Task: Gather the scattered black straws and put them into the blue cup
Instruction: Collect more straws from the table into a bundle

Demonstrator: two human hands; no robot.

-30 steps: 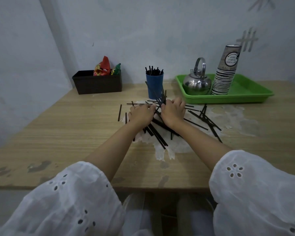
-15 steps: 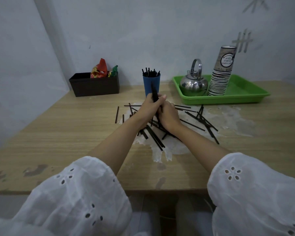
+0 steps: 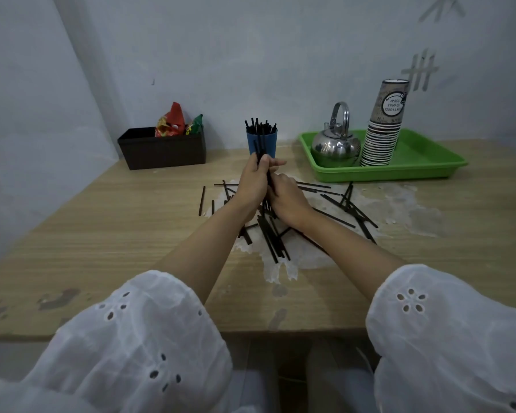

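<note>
**Q:** How were the two grips set?

**A:** The left grip (image 3: pixel 254 184) was closed round a bundle of black straws (image 3: pixel 260 150), held nearly upright. The right grip (image 3: pixel 288 199), touching it from the right and lower down, had its fingers curled on the bundle's lower part.

**Q:** Where was the blue cup?

**A:** The blue cup (image 3: pixel 270 144) stood just beyond the left grip, behind the bundle's tips, with straws standing in it.

**Q:** And the remainder?

**A:** Loose straws (image 3: pixel 271 242) lay on the bench (image 3: pixel 131 234) beneath and to the right of both grips. A green tray (image 3: pixel 414 162) with a kettle (image 3: pixel 335 146) lay beyond the right grip.
</note>
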